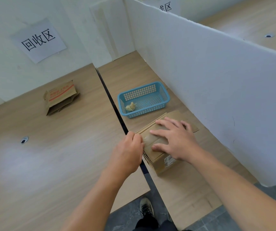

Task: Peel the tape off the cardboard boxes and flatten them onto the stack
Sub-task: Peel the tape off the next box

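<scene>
I am on the peeling step, with the cardboard box [164, 165] not yet opened. It sits upright on the bench [175, 190], under my right hand [173, 139] and just right of my left hand [128, 152].

My right hand lies flat on the box's top with the fingers spread and straight. It presses down to pin the box and grasps nothing. My left hand is curled, with thumb and forefinger pinched together at the box's top edge, where the strip of tape [149, 142] across the top seam ends. I judge that it has the tape's end, or is picking at it. The fingertips hide the contact itself.

The blue basket [144, 99] stands just beyond my right hand and holds a crumpled wad of tape [130, 106] in its corner. The stack of flattened boxes [60, 99] lies well away, beyond my left hand and further left. It sits on the other side of the dark gap in the bench, below a paper sign [38, 40] on the wall.

The next move is a steady pull of the strip along the seam, towards my right hand and low to the cardboard so it does not tear. My right palm must hold firm, then shift aside as the peel reaches it. After that the strip goes to the basket, and the box gets flattened and carried over to the stack.
</scene>
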